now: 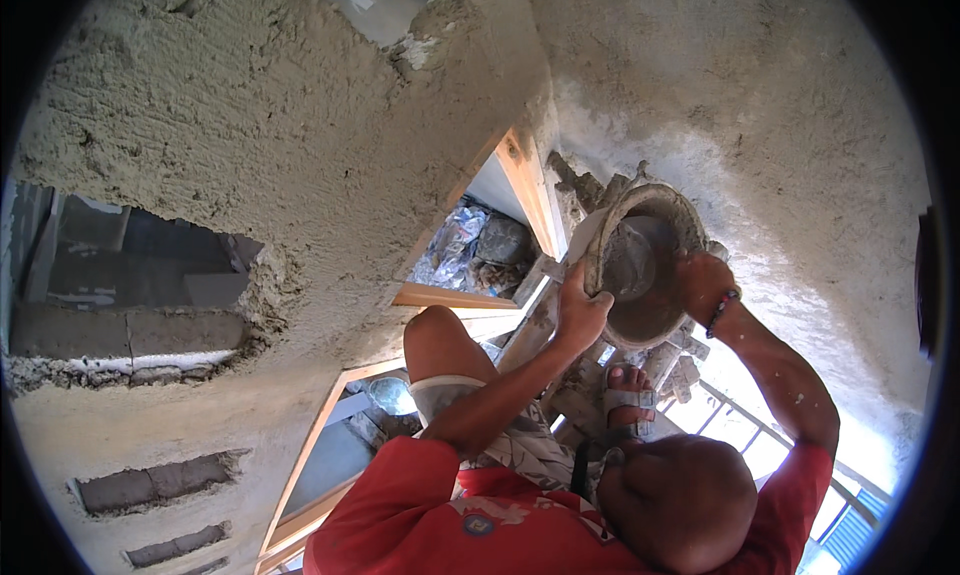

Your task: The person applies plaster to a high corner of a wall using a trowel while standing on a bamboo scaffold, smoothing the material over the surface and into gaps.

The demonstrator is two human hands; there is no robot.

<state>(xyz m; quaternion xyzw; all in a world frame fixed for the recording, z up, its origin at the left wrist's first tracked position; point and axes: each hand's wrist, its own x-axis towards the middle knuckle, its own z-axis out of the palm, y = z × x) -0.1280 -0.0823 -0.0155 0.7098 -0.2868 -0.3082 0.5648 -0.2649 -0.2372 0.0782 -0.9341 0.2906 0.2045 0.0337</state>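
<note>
Plaster (330,125) is coating the left wall, where rectangular openings (165,483) are showing. To the right, a wooden frame (532,190) is slanting. The left hand (582,310) is gripping the near left rim of a bucket (640,329), which is tilting right of centre, a grey mass (630,263) sitting inside. A sandalled foot (630,393) is resting nearer. The right hand (704,283) is bending in at the bucket's right side; I cannot tell whether it is gripping anything. A railing (750,415) is running on the near right.
</note>
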